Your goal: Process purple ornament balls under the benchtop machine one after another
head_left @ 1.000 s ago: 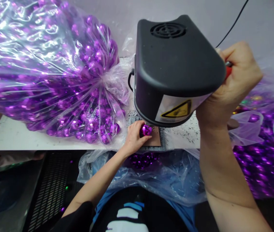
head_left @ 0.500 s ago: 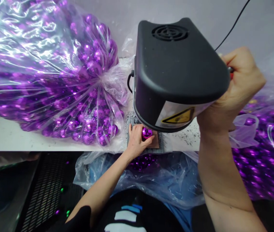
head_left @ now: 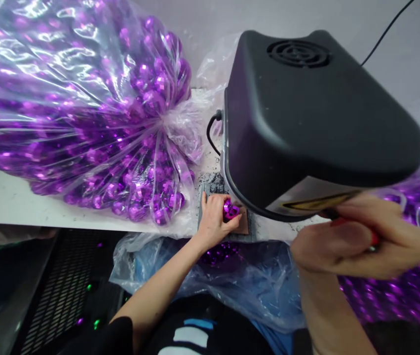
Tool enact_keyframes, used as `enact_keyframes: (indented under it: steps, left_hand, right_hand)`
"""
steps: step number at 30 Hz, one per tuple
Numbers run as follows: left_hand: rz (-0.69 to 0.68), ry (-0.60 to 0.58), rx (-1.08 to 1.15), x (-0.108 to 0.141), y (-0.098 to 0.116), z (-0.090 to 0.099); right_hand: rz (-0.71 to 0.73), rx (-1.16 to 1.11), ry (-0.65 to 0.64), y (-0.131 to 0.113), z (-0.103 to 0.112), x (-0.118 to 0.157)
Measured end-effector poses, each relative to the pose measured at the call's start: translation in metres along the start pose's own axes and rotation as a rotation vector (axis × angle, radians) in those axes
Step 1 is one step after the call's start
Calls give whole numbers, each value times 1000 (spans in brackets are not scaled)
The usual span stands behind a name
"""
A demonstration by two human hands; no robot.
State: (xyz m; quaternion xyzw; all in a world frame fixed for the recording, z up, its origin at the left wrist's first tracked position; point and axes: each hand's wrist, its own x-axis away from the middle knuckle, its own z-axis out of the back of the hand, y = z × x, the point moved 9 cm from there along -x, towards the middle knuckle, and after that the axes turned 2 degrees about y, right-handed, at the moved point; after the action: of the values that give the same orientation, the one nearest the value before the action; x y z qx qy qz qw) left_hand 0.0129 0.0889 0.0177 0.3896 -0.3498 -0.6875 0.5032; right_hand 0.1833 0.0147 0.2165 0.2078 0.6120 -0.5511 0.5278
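Observation:
My left hand (head_left: pixel 215 219) pinches a shiny purple bauble (head_left: pixel 231 210) between thumb and fingers. The bauble rests against a brown block (head_left: pixel 244 226) on a grey base plate, under the front of a black machine housing (head_left: pixel 317 113). My right hand (head_left: pixel 365 236) is wrapped round a lever handle (head_left: pixel 374 240) with red on it, at the housing's lower right. The housing has a round vent on top and a yellow warning label (head_left: pixel 317 201). What lies under the housing is hidden from me.
A big clear bag (head_left: pixel 84 113) of purple baubles lies on the white table (head_left: pixel 13 204) at left. More purple baubles (head_left: pixel 372 301) are at right. An open plastic bag (head_left: pixel 265 281) with baubles hangs below the table's front edge. A black crate (head_left: pixel 65 276) stands lower left.
My right hand has come down with the lever handle, from beside the housing to below its right edge. The housing appears larger and farther right. My left hand still holds the bauble.

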Motion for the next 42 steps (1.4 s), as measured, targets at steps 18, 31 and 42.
enact_keyframes:
  steps: [18,31,42]
  left_hand:
    - [153,-96,195,5,-11,-8]
    - [72,-31,161,5,-6,-3]
    - [-65,36,-108,4,8,4]
  right_hand:
    - [113,-68,205,-1,5,33]
    - [124,-157,322,-10,0,40]
    - [139,-153,14,7,-9,60]
